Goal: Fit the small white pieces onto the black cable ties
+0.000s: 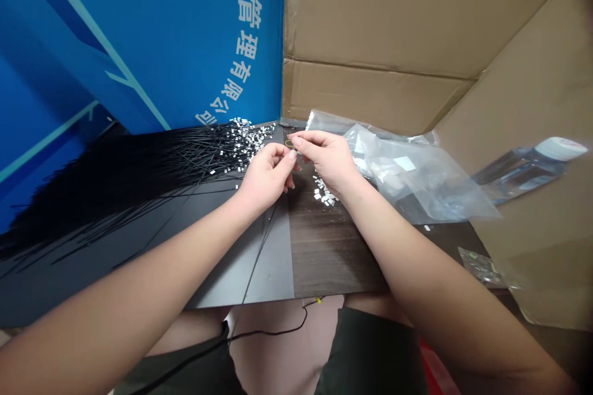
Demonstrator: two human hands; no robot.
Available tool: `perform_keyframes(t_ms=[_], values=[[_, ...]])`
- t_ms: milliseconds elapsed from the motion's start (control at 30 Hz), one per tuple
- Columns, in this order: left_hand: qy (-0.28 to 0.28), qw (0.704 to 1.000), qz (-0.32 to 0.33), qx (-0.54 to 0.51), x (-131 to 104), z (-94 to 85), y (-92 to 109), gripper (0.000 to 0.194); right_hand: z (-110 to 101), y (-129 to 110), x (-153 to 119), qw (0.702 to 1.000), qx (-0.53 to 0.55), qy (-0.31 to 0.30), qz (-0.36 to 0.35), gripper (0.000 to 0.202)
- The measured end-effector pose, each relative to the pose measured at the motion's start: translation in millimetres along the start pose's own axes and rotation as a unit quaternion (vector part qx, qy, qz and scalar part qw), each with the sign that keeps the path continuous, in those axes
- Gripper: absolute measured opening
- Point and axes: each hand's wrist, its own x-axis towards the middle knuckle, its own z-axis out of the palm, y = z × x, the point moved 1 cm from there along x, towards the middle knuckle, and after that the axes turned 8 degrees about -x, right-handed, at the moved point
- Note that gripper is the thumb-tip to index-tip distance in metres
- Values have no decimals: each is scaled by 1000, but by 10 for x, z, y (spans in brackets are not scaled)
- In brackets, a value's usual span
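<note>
My left hand is closed in a pinch, with a thin black wire running down from beneath it to the table's front edge. Close beside it, my right hand pinches thumb against forefinger; whatever sits at its fingertips is too small to name. The fingertips of both hands nearly meet. Left of them lies a large bundle of black wires with small white connectors at their right ends. Loose white pieces lie in a small pile below my right hand.
Clear plastic bags lie to the right, near a tilted clear bottle with a white cap. A small bag is at the table's right edge. Cardboard walls and a blue panel stand behind. A black cable hangs below.
</note>
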Motion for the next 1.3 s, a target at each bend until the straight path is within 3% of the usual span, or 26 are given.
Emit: perform_keyframes(t_ms=[267,367,533,733,933,1133,1300], values=[[1,997,-34,-70,-5,29,4,17,-19,-8,8,1000,22,-10,1,24],[-12,987,-70,-143,-4,22,48,17,-56,25,30,998,44,-50,21,29],[-80,939,-173,-287,-15,4,133,19,-89,18,16,978,114,-163,70,35],[-154,886,-236,-367,-37,-2,153,8,-75,-14,-13,966,166,-185,74,34],[-166,893,-242,-342,-24,-34,136,14,-86,-30,2,962,174,-190,84,29],[-158,934,-224,-230,-92,-22,164,20,-148,-77,62,980,162,-103,52,20],[-181,930,-234,-217,-170,46,200,27,-191,-116,77,986,143,-74,53,18]])
